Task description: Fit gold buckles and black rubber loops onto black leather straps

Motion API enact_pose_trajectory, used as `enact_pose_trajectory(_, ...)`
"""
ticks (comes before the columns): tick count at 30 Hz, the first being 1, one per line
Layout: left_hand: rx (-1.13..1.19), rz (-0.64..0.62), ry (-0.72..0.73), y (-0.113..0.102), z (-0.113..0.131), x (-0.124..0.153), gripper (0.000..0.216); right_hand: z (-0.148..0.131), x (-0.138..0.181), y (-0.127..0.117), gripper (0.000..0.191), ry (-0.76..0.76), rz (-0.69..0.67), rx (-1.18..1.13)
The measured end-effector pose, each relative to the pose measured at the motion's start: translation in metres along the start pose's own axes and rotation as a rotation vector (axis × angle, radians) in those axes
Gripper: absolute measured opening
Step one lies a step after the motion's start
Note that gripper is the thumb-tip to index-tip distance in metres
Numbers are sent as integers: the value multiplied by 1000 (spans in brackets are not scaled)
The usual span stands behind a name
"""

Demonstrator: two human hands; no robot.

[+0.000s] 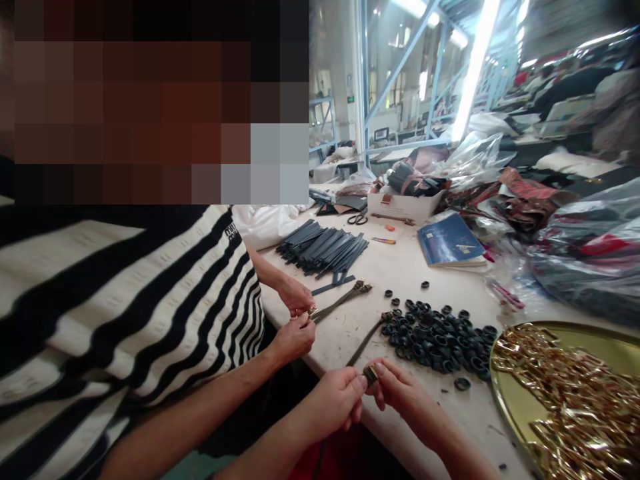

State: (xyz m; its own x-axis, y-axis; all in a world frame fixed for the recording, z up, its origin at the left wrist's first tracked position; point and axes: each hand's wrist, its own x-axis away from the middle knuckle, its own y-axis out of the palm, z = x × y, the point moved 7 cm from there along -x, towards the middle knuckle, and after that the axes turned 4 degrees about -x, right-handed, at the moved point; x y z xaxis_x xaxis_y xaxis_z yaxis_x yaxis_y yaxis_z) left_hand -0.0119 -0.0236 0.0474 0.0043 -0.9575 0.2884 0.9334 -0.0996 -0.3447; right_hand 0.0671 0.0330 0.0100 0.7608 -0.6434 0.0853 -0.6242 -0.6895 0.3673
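Your worktable [425, 273] runs away from your grip, pale and crowded. Just right of your grip sits the gold tray [505, 393], heaped with brass hardware [575, 400]. Between the tray and your fingers lies the pile of dark rubber rings [440, 337], a few of them scattered toward the far side. Farther off, beyond your grip and to its left, a stack of dark straps [325, 248] fans across the table, with a blue booklet [450, 241] to its right.

Left of your grip, a co-worker in a striped top works at the same edge, their hands [295, 313] closed on another strap [340, 300].

Your left hand [335, 400] and right hand [397, 387] meet at the table's near edge, both pinched shut on the small brass buckle [371, 375]. Its thin dark strap [367, 339] trails from your fingertips up toward the rings.
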Motion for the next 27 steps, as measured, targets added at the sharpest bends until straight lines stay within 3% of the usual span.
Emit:
enact_pose_trajectory(6, -73, -21, 2, -3, 3, 5, 32, 4, -4, -8, 27, 12, 22, -138)
enact_pose_trajectory(11, -204, 3, -15, -19, -3, 7, 28, -3, -8, -29, 26, -53, 213, -444)
enact_pose_trajectory(14, -260, 29, -26, -27, -8, 2, 27, -7, -9, -38, 27, -84, 306, -515)
enact_pose_trajectory(20, -487, 241, 156, -39, 3, -14, 25, -11, -11, -41, 35, -113, 354, -500)
enact_pose_trajectory(27, -511, 426, 284, -52, 8, -48, 26, -11, -10, -42, 40, -82, 351, -474)
